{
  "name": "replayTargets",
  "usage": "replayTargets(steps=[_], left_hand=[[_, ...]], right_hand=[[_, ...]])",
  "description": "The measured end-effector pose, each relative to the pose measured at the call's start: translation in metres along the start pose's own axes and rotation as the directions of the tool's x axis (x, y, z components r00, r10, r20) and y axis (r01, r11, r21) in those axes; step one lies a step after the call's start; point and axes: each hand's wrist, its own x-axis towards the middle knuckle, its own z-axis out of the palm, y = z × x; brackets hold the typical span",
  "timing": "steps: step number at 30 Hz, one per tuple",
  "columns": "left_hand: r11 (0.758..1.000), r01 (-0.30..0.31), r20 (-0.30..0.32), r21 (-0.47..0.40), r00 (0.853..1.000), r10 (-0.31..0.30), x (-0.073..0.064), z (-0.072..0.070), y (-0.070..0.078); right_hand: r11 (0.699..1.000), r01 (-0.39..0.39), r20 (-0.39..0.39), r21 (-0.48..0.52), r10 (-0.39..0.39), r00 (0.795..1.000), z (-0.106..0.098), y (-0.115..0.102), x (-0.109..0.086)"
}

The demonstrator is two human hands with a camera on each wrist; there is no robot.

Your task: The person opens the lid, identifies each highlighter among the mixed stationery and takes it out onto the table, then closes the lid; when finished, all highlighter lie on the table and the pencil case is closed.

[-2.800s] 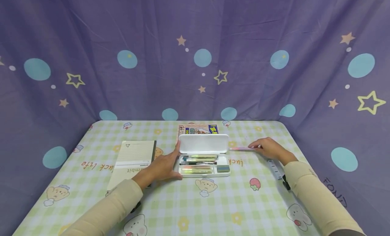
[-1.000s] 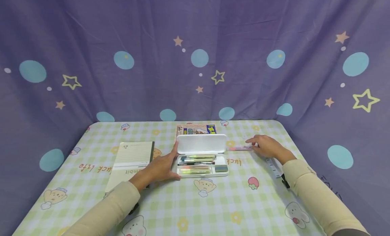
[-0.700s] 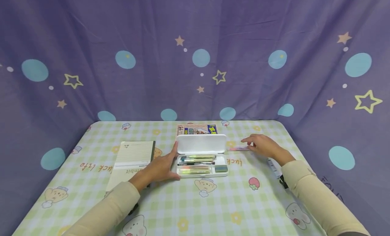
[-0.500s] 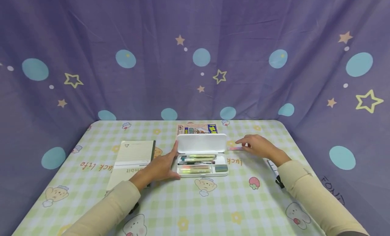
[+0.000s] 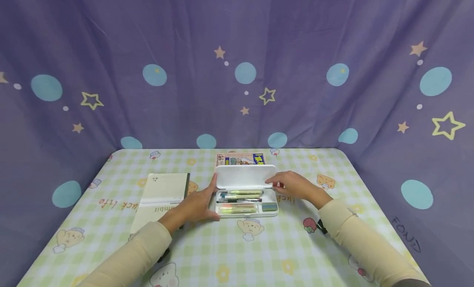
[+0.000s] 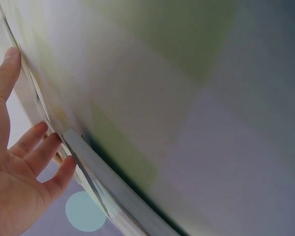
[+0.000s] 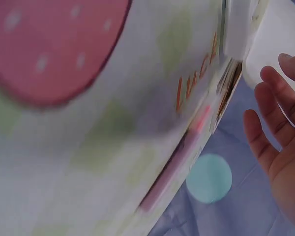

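A white pencil case [image 5: 247, 216] stands with its lid [image 5: 240, 178] raised. Several pens [image 5: 244, 193] lie in its back compartment, pale yellow and orange ones [image 5: 238, 209] at the front left, a grey-blue block [image 5: 269, 207] at the front right. My left hand [image 5: 196, 204] rests along the case's left side, thumb at the front corner, fingers stretched toward the lid. My right hand [image 5: 292, 186] is at the lid's right edge, its fingers loosely extended and holding nothing. In the right wrist view a pink pen [image 7: 174, 164] lies on the table; the right hand hides it in the head view.
An open lined notebook [image 5: 166, 188] lies to the left, partly behind the left hand. Behind the case lies a colourful printed booklet [image 5: 240, 158]. A green checked cloth with cartoon prints covers the table [image 5: 207, 254]; a purple curtain [image 5: 185, 114] hangs behind.
My right hand has let go of the pink pen and moved left to the right edge of the pencil case's lid. The left hand stays at the case's left side.
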Motion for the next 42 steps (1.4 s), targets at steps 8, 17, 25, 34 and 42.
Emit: replayTargets(steps=[8, 17, 25, 34, 42], left_hand=[[1.0, 0.0, -0.001, -0.002, 1.0, 0.0, -0.001, 0.003, 0.0], [1.0, -0.002, 0.002, 0.017, 1.0, 0.002, -0.001, 0.0, -0.002], [1.0, 0.001, 0.003, 0.008, 1.0, -0.001, -0.001, 0.0, -0.001], [1.0, 0.006, 0.003, 0.01, 1.0, -0.006, -0.001, -0.001, 0.002], [1.0, 0.001, 0.0, 0.008, 1.0, -0.001, -0.002, -0.002, 0.003]], right_hand=[[1.0, 0.025, -0.001, -0.008, -0.025, 1.0, 0.016, -0.012, 0.01], [0.996, 0.087, -0.009, -0.036, -0.088, 0.996, 0.024, -0.023, 0.017], [0.99, 0.123, 0.015, -0.067, -0.122, 0.992, 0.03, -0.029, 0.02], [0.985, 0.092, 0.02, -0.143, -0.091, 0.996, 0.035, -0.034, 0.023], [0.982, 0.086, 0.032, -0.168, -0.081, 0.996, 0.038, -0.037, 0.025]])
